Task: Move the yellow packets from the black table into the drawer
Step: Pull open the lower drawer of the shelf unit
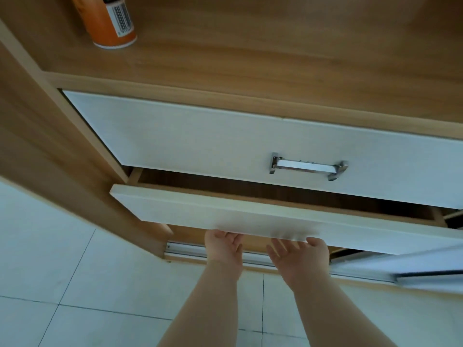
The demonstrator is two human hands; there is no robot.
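An orange can [110, 26], its white barcode label's [119, 16] print too blurred to read, is standing far left on the wood-grain shelf [250, 58] above a closed white front [175, 134] with a squared chrome handle [309, 167]. Below, the white drawer [200, 209] is sitting part-open, showing dark brown inside; the left hand [223, 246] and right hand [300, 254] are reaching palm-up, fingers spread, touching its blurred lower edge.

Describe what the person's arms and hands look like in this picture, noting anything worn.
The left arm and right arm are bare, no sleeves in view. The left hand and right hand wear no gloves, and no watch, bracelet or ring shows, though the drawer hides some fingertips.
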